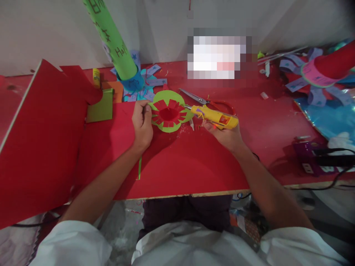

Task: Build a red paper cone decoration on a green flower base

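Left hand: grip is clamping the green flower over the bench, could be slipping if loose; red fringe is sitting mid-flower, tabs could be lifting if under-glued; scissors are lying just behind the glue gun, risking a snag; right hand: grip is wrapping the gun, a wobble risking burns

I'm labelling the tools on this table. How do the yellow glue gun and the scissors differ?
The yellow glue gun is gripped in the right hand, while the scissors lie on the red table. The glue gun has a bulky, mostly yellow body; the scissors are slim, with metal blades and red handles. Both have a metal end pointing leftward in the picture.
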Available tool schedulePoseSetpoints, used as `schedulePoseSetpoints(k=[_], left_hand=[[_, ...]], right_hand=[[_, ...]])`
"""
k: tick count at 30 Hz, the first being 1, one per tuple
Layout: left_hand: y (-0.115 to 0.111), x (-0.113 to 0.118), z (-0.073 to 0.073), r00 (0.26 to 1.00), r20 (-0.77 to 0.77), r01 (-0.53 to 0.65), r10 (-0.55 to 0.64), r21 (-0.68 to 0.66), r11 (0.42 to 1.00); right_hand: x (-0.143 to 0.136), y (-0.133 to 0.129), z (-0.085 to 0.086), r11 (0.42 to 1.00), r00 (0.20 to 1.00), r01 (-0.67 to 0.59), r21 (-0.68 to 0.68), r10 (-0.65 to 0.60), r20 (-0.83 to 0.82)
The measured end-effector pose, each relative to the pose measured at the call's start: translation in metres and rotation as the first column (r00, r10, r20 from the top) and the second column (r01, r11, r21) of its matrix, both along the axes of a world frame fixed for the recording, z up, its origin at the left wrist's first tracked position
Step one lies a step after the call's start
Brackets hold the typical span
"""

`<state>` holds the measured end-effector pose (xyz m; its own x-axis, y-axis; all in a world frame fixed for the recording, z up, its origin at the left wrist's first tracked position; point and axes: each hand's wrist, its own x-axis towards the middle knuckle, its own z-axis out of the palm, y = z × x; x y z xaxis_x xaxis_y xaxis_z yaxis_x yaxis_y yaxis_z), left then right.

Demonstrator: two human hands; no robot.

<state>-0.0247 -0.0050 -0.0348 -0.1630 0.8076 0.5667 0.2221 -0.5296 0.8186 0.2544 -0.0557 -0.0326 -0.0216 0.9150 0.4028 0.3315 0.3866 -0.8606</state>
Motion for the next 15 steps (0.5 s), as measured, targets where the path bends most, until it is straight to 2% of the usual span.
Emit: schedulePoseSetpoints(k=[3,9,15], left_hand=[[-0.0008,0.0002,0.0004,1.0,-0.016,-0.007,0.007,-0.002,1.0],[-0.0022,0.0007,-0.0002,1.0,-0.02,0.018,-0.019,-0.009,1.0],[-0.0018,0.0021,0.0014,1.0,-0.001,0.013,-0.013,-0.03,0.999]], right_hand=[[0.0014,-0.0007,0.0022,1.0,1.0,-0.002,0.017,0.002,-0.002],[0.0001,0.0012,0.003,0.998,0.991,-0.059,0.038,0.054,0.118],[-0.003,0.0052,0.0016,0.999,0.987,0.012,0.052,-0.02,0.159]])
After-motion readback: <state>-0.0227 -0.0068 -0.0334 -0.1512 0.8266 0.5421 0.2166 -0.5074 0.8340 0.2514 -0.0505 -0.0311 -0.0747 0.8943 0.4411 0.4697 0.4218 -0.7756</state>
